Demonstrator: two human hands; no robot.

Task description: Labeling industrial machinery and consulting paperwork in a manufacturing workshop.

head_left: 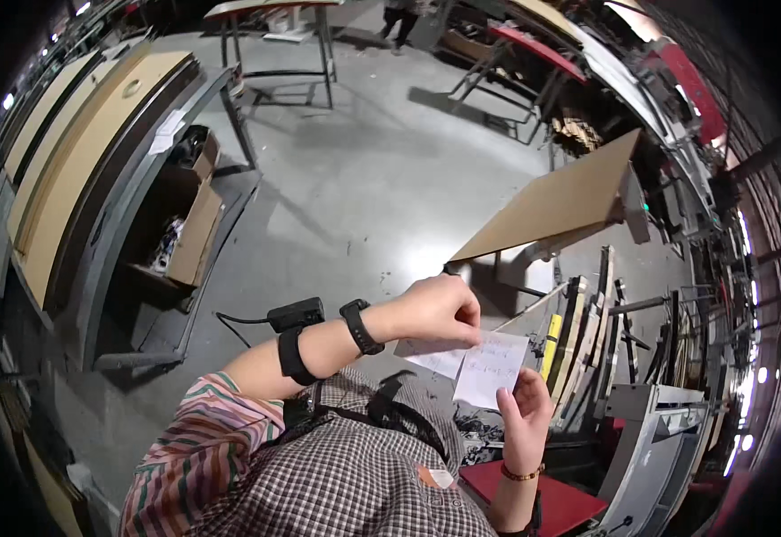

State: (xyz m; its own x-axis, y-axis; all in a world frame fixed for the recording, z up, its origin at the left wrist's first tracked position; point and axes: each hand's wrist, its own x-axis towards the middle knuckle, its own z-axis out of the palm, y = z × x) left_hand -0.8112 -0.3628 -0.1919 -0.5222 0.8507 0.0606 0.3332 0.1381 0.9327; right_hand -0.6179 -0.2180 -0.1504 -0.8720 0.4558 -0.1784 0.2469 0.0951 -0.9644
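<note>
Two white paper slips with handwriting are in front of my body. My left hand [441,309], a dark watch at its wrist, is closed in a pinch at the upper edges where the slips meet. The left paper slip [441,360] hangs tilted beneath that hand, partly covered by the other. My right hand [526,416], with a beaded bracelet, grips the right paper slip [489,378] at its lower right edge, thumb on top. Whether the left fingertips also touch the right slip, I cannot tell.
On the left, a metal rack [113,259] carries long panels, with open cardboard boxes [195,234] below. A brown board [556,201] stands at the right. Near my right side are upright strips [577,336], a grey cabinet [645,447] and a red surface [556,501]. A person [399,22] stands far off.
</note>
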